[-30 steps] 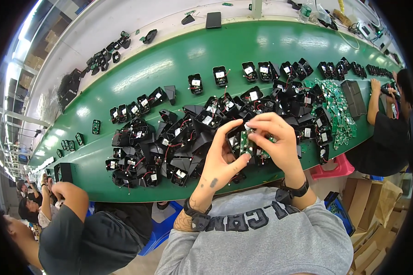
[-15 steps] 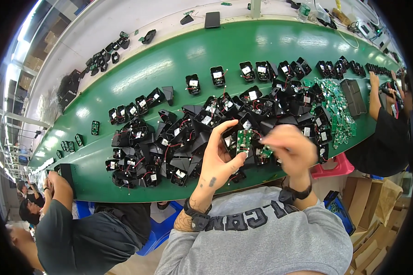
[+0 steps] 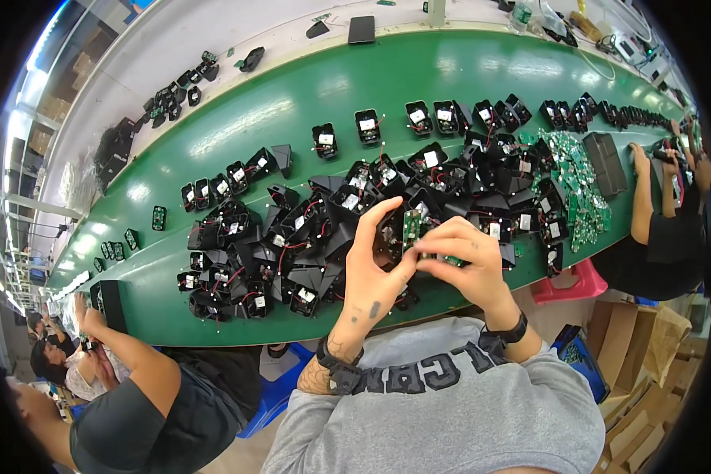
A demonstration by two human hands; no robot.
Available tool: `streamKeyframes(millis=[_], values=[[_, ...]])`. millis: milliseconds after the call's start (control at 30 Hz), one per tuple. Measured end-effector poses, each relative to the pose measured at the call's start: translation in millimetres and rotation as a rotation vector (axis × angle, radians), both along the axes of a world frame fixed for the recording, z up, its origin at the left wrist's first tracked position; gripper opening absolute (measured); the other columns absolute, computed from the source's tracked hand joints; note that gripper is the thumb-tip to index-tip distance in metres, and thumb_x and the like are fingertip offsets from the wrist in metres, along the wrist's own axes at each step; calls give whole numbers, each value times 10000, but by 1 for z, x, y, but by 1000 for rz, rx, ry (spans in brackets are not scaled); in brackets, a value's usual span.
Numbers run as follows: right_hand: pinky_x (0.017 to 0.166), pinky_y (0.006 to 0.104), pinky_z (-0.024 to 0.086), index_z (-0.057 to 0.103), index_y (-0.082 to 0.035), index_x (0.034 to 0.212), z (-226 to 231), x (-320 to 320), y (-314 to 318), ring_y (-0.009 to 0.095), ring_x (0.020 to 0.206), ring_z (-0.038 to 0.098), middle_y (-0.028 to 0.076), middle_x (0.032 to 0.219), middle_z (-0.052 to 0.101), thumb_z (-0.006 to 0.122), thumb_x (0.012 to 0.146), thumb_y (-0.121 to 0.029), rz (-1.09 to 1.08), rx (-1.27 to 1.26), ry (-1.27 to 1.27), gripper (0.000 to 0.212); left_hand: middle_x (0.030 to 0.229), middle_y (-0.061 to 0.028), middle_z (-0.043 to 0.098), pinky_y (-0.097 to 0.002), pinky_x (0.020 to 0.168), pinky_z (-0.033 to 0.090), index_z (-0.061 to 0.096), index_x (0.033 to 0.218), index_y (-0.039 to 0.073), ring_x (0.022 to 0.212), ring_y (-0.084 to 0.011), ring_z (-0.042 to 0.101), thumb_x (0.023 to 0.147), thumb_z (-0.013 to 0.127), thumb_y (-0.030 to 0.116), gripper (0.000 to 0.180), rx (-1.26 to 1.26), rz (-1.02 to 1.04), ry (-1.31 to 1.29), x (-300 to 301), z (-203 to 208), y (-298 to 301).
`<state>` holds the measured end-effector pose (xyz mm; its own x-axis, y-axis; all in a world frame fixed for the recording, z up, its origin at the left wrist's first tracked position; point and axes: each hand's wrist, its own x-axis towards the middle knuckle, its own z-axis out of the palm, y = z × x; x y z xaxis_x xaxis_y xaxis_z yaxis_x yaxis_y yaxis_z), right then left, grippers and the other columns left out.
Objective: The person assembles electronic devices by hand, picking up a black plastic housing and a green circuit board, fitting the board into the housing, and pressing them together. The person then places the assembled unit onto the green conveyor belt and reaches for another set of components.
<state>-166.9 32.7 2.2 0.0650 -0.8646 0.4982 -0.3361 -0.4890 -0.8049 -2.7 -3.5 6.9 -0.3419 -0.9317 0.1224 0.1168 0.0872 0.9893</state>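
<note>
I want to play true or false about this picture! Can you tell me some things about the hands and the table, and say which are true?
1. Both hands hold a small green circuit board. True.
2. The table is red. False: it is green.
3. A pile of black parts lies on the table. True.
4. The left hand wears a glove. False: it is bare.
5. The right hand rests flat on the table. False: it pinches the board.

Grey lettered sweatshirt; black watch each wrist; tattoos on left forearm, hand.
</note>
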Motion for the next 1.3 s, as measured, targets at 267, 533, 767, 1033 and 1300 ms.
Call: streamKeyframes(millis=[267, 533, 767, 1033, 1300], values=[[671, 227, 489, 673, 15, 1015, -16, 14, -5, 118, 781, 611, 57, 906, 633, 637, 828, 24, -143, 233, -478, 191, 1204, -70, 481, -272, 898, 464, 387, 1314, 33, 1063, -139, 540, 771, 624, -86, 604, 50, 10, 15, -7, -3, 3], [717, 224, 483, 651, 31, 932, -18, 16, -1, 108, 805, 614, 61, 875, 671, 645, 834, -16, -76, 578, -911, 109, 1162, -112, 554, -305, 894, 469, 437, 1266, 22, 1032, -175, 569, 793, 628, -73, 519, -399, 183, -143, -12, -25, 6], [749, 240, 449, 630, 3, 941, -32, 14, 1, 92, 798, 557, 27, 887, 624, 626, 889, -147, 108, 731, -1048, 159, 1111, -163, 588, -343, 865, 472, 485, 1198, 29, 1005, -274, 589, 762, 620, -101, 475, -637, 251, -198, -18, -24, 4], [787, 252, 440, 633, 2, 919, -33, 14, 2, 92, 818, 552, 24, 891, 626, 638, 883, -174, 115, 660, -964, 179, 1094, -153, 597, -351, 877, 464, 509, 1179, 32, 1011, -284, 586, 739, 623, -107, 475, -643, 220, -193, -17, -19, 4], [775, 241, 426, 637, 5, 902, -34, 18, 2, 88, 827, 545, 20, 888, 626, 658, 872, -193, 88, 603, -942, 201, 1100, -142, 598, -339, 878, 461, 530, 1156, 26, 1016, -276, 586, 733, 623, -111, 455, -606, 214, -182, -17, -18, 4]])
